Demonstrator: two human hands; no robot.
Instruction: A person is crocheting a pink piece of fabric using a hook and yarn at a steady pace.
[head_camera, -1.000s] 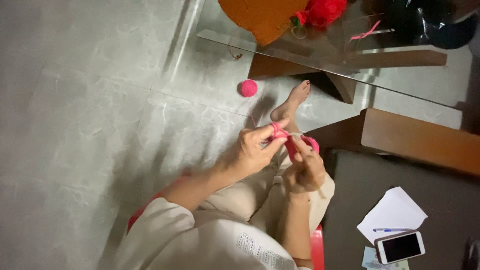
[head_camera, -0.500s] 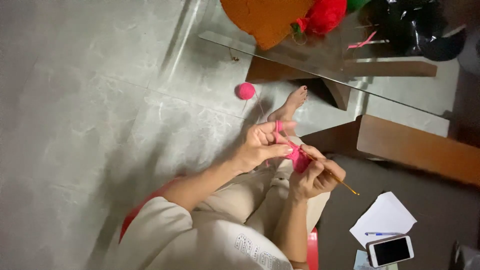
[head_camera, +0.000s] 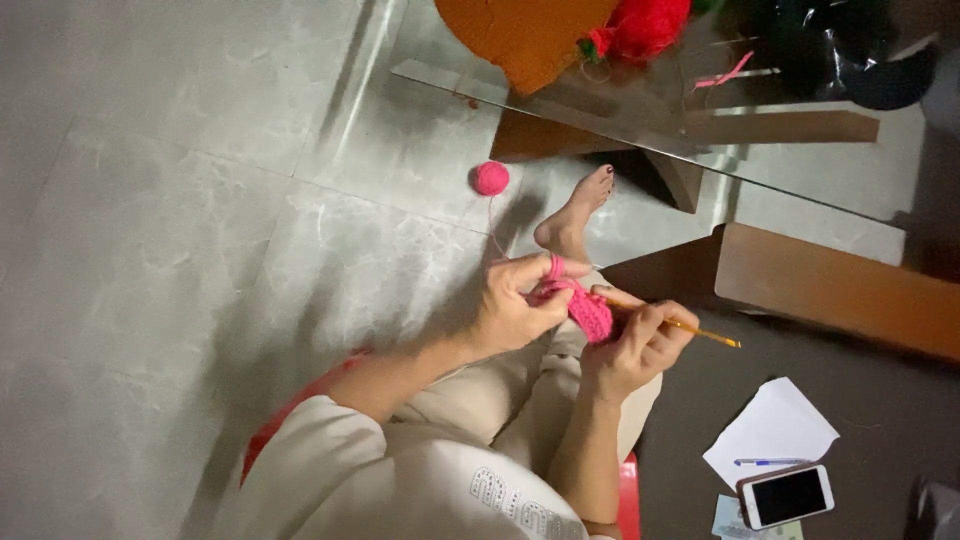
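Crochet patch, likely soft and light, pinched at its edge by left hand; right hand grips the hook.

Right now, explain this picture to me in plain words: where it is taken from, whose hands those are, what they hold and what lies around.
There is one view, from a camera worn on a seated person's head, looking down at their own lap and hands. No machine is involved. The left hand pinches a small pink crocheted piece, with pink yarn looped over a finger. The right hand holds a slim yellow crochet hook. A strand runs to a pink yarn ball on the grey tiled floor, near the person's bare foot. On the right lie a white paper, a blue pen and a phone. Ahead stands a glass-topped table.
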